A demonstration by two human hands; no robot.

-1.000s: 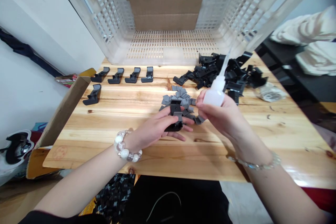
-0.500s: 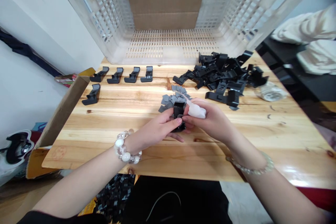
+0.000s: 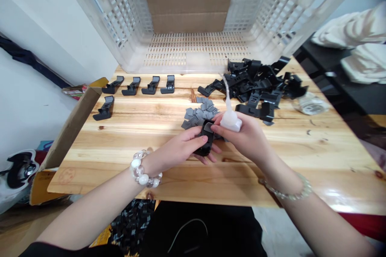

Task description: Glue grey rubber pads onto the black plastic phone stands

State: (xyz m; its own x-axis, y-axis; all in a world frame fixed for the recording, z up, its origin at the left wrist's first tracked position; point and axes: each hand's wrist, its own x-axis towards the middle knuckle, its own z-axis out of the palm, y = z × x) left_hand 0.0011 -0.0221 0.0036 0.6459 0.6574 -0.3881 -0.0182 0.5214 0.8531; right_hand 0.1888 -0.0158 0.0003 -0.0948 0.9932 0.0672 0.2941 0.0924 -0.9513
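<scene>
Between thumb and fingers, my left hand [image 3: 188, 142] grips a black plastic bracket [image 3: 204, 146] just above the table. A small grey pad [image 3: 208, 127] lies on the bracket's upper end, touched by my right thumb and fingers. My right hand [image 3: 241, 128] also holds a white squeeze bottle [image 3: 230, 121] in its palm, the long thin nozzle pointing up and away from me. Right behind the bracket spreads a pile of loose grey pads [image 3: 200, 113], partly covered by my hands.
Several brackets with grey pads [image 3: 152, 85] stand at the table's left. A heap of black brackets [image 3: 256, 80] lies at the back right, beside a roll of clear tape [image 3: 310, 104]. Behind is a white plastic crate [image 3: 187, 62]; a cardboard box [image 3: 69, 128] flanks the left edge.
The bracket has been turned in my left hand, so its padded end now faces up. My right hand has tilted the bottle, swinging its nozzle from leftward to upright.
</scene>
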